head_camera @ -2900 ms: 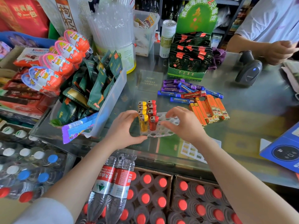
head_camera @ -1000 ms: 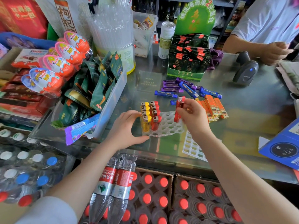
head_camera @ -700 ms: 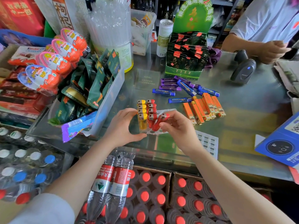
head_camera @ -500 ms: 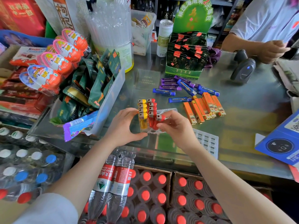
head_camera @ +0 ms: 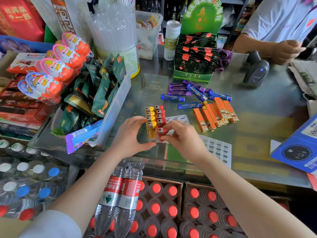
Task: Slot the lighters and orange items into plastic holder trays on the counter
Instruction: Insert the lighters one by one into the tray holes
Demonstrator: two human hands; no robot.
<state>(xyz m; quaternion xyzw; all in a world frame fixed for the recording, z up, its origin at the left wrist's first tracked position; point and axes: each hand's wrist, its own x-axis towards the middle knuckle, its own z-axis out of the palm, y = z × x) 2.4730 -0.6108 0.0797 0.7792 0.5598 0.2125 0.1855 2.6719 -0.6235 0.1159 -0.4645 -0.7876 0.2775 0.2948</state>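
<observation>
Below the tabletop's near edge I see cartons of red-capped bottles (head_camera: 155, 207) and two shrink-wrapped water bottles (head_camera: 120, 198) standing in front of them. On the glass tabletop (head_camera: 257, 127) just above, my left hand (head_camera: 130, 136) curls against the left side of the clear holder tray (head_camera: 178, 118), fingers bent and thumb touching the tray's near corner, bracing it rather than pinching anything. My right hand (head_camera: 184, 137) has its fingers closed on the red lighter (head_camera: 162, 133) at the front of the red row, which stands upright in the tray. Beside it a row of yellow lighters (head_camera: 150, 120) fills the left column, and more red lighters (head_camera: 160, 115) stand behind the one I hold. A second white tray (head_camera: 217, 149) lies flat to the right of my wrist. Farther out, the orange items (head_camera: 217, 114) lie side by side, with blue and purple lighters (head_camera: 192, 94) scattered just beyond them. Left of these sits a clear bin of green snack packs (head_camera: 96, 93). At the far right rests a barcode scanner (head_camera: 256, 71), near another person's hand (head_camera: 285, 50).
</observation>
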